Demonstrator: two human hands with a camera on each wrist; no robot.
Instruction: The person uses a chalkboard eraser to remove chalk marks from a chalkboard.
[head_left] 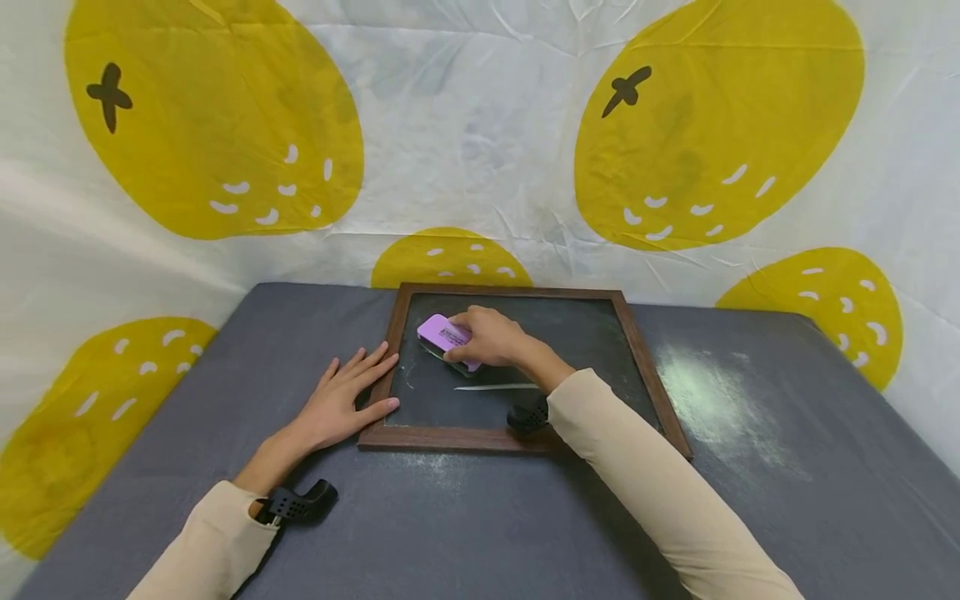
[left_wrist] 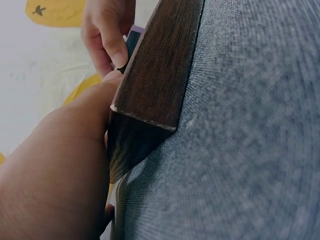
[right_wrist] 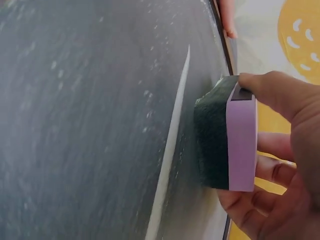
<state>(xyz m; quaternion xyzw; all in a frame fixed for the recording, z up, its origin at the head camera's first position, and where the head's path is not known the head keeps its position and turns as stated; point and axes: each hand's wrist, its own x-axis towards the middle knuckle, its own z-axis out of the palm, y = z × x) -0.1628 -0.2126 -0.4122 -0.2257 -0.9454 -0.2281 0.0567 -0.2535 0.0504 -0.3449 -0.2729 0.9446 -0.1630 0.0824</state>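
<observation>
My right hand (head_left: 491,336) grips a chalkboard eraser (head_left: 442,332) with a purple back and a dark felt pad. In the right wrist view the eraser (right_wrist: 240,142) sits against the board, thumb on one side and fingers on the other. A pale chalk line (head_left: 495,387) runs across the lower part of the chalkboard (head_left: 570,333), partly hidden by the right wrist. My left hand (head_left: 341,400) rests with spread, straight fingers on the left side of the board's brown wooden frame (head_left: 450,438). In the left wrist view the frame's corner (left_wrist: 150,75) hides most of the fingers.
The board lies on a table with a dark grey cloth (head_left: 450,533). White chalk dust (head_left: 720,408) marks the cloth to the right of the board. Behind stands a white curtain (head_left: 465,125) with large yellow fruit prints. A black strap device (head_left: 296,502) is on the left wrist.
</observation>
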